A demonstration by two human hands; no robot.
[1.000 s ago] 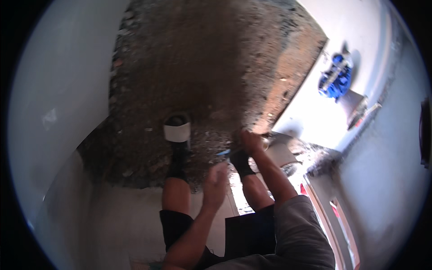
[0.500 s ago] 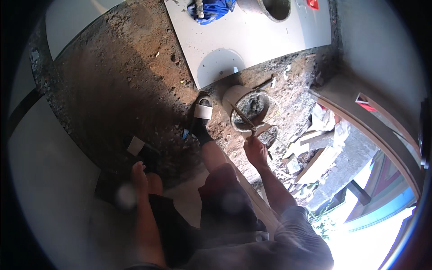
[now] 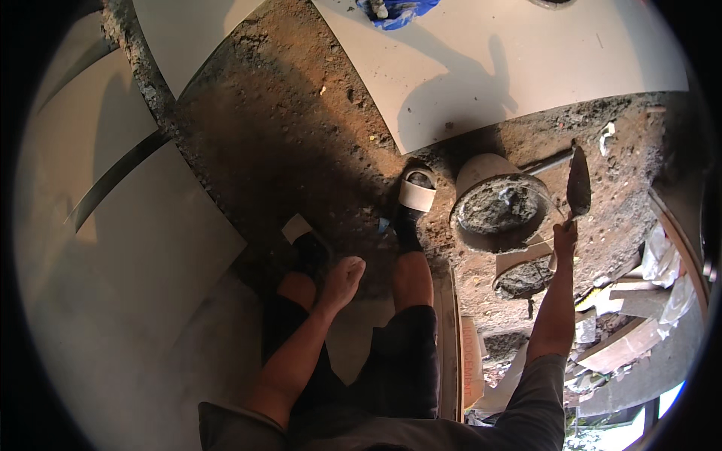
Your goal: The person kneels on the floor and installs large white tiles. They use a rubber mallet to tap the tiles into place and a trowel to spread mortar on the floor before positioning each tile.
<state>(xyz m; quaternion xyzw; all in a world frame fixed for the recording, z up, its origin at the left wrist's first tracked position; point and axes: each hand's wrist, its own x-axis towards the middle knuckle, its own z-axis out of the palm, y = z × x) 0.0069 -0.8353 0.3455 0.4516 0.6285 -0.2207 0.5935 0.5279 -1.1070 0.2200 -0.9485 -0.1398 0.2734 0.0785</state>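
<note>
My right hand [image 3: 565, 239] grips the handle of a trowel [image 3: 578, 184], its pointed, mortar-smeared blade turned away from me just right of a bucket [image 3: 490, 170]. Grey wet mortar [image 3: 498, 207] lies inside that bucket, and streaks of it coat the inner wall. Closer to me, a second, smaller container [image 3: 524, 278] also holds grey mortar and stands partly behind the bucket's rim. My left hand [image 3: 344, 282] hangs in the air above my left leg, fingers curled closed, touching neither bucket nor trowel; nothing shows in it.
Large pale tiles or boards [image 3: 451, 83] lie at the far side, with a blue plastic bag [image 3: 402, 13] on one. Rough brown soil [image 3: 278, 105] surrounds my sandalled feet. Rubble and scraps [image 3: 624, 323] are heaped at right. Pale panels [image 3: 128, 248] rise along the left.
The trowel has moved from across the bucket's mouth to its right side, blade raised. My left hand has come up from beside my knee, and the whole view has shifted.
</note>
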